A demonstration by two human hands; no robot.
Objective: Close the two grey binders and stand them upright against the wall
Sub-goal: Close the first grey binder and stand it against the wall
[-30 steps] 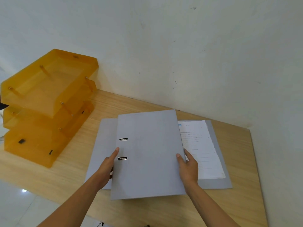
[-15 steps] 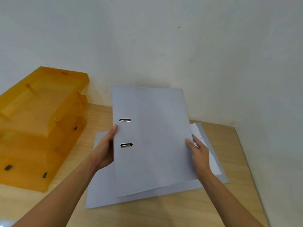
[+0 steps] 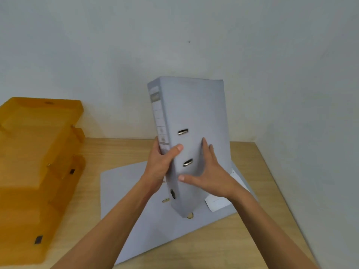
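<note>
Left hand (image 3: 158,167) grip wrapped round closed grey binder (image 3: 196,121) spine, right hand (image 3: 210,176) grip flat, fingers spread on its cover, binder upright above open binder (image 3: 124,191) on table (image 3: 252,230)

A stack of translucent orange plastic letter trays (image 3: 37,171) is set at the left end of the light wooden tabletop (image 3: 252,235), close to the pale, faintly marked wall (image 3: 194,35). Small dark clips are seen on the trays' front side. A second pale wall is met at the table's right edge.
</note>
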